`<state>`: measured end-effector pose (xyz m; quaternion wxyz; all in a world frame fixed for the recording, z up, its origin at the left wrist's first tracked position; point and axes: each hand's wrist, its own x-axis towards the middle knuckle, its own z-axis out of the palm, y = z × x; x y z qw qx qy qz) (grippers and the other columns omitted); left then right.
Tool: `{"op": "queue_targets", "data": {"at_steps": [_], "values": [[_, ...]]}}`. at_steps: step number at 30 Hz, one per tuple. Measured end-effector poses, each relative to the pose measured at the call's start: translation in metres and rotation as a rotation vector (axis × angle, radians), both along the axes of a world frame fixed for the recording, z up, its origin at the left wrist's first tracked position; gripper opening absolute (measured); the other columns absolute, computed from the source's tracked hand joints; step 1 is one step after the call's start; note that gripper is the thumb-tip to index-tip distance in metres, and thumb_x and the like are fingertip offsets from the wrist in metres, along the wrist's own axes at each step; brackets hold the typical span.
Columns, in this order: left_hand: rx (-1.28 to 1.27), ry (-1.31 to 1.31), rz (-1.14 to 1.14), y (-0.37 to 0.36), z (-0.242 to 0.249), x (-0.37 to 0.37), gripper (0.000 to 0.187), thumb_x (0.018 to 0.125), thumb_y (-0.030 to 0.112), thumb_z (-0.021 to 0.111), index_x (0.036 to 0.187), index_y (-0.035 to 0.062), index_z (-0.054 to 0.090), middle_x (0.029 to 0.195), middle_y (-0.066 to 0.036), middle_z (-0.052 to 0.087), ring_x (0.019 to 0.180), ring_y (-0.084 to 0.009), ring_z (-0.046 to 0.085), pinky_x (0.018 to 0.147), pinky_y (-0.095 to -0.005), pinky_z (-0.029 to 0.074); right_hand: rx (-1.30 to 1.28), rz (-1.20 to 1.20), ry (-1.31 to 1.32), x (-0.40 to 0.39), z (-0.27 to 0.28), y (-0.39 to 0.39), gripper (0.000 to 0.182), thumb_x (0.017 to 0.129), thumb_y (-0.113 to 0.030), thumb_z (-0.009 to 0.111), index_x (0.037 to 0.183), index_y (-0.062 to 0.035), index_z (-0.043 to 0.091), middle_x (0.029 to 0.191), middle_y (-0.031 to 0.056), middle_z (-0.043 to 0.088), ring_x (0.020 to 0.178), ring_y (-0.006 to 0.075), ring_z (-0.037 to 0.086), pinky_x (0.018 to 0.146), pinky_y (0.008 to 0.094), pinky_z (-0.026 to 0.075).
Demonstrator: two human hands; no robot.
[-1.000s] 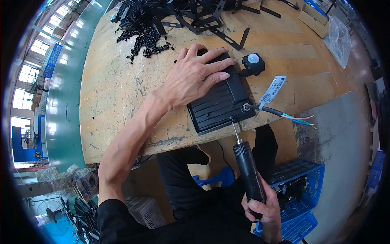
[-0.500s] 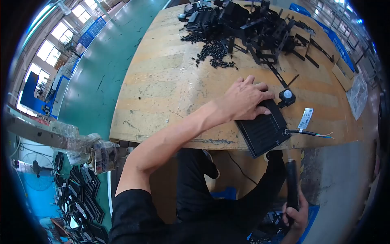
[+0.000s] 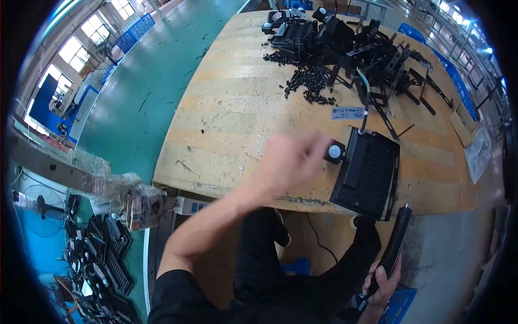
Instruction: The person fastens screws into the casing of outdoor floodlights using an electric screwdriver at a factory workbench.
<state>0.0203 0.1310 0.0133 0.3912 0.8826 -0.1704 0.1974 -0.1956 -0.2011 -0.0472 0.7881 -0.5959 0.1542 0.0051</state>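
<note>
A black finned lamp housing lies near the table's front edge, its cable and white label pointing to the back. A small black sensor with a white dome sticks out at its left side. My left hand is in the air over the table, left of the sensor and blurred by motion, so its fingers are unclear. My right hand is wrapped round a black electric screwdriver below the table edge, its bit pointing up beside the housing's lower right corner.
Across the back of the wooden table lie a heap of small black screws, black brackets and other lamps. A cardboard box and a plastic bag are at the right edge. A blue crate stands below.
The housing has turned, so its cable now points back and its sensor left. My left hand has let go of it and moved left. The screwdriver has risen towards the table edge.
</note>
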Motion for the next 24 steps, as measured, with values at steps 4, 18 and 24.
{"op": "queue_targets", "data": {"at_steps": [4, 18, 24], "values": [[0.591, -0.194, -0.032, 0.081, -0.039, 0.111, 0.059, 0.113, 0.044, 0.042, 0.158, 0.0059, 0.048, 0.154, -0.024, 0.054, 0.143, -0.0349, 0.053, 0.118, -0.0467, 0.043, -0.015, -0.098, 0.022, 0.018, -0.010, 0.012, 0.084, 0.100, -0.018, 0.068, 0.169, -0.0100, 0.021, 0.084, 0.0104, 0.059, 0.048, 0.0125, 0.056, 0.034, 0.0250, 0.044], [-0.109, 0.273, 0.014, 0.180, -0.038, 0.170, 0.081, 0.112, 0.061, 0.030, 0.166, 0.0002, 0.029, 0.172, -0.022, 0.030, 0.161, -0.0339, 0.026, 0.133, -0.0435, 0.018, -0.290, -0.192, 0.109, 0.039, -0.013, 0.017, 0.086, 0.097, -0.023, 0.068, 0.167, -0.0064, 0.022, 0.086, 0.0090, 0.057, 0.047, 0.0129, 0.052, 0.035, 0.0262, 0.043], [0.215, 0.206, -0.041, 0.174, -0.041, 0.236, 0.073, 0.113, 0.052, 0.030, 0.163, -0.0011, 0.036, 0.169, -0.022, 0.036, 0.160, -0.0328, 0.030, 0.131, -0.0362, 0.021, -0.274, -0.173, 0.071, 0.046, -0.018, 0.015, 0.076, 0.097, -0.026, 0.069, 0.159, -0.0055, 0.030, 0.086, 0.0094, 0.056, 0.047, 0.0138, 0.052, 0.036, 0.0281, 0.044]]}}
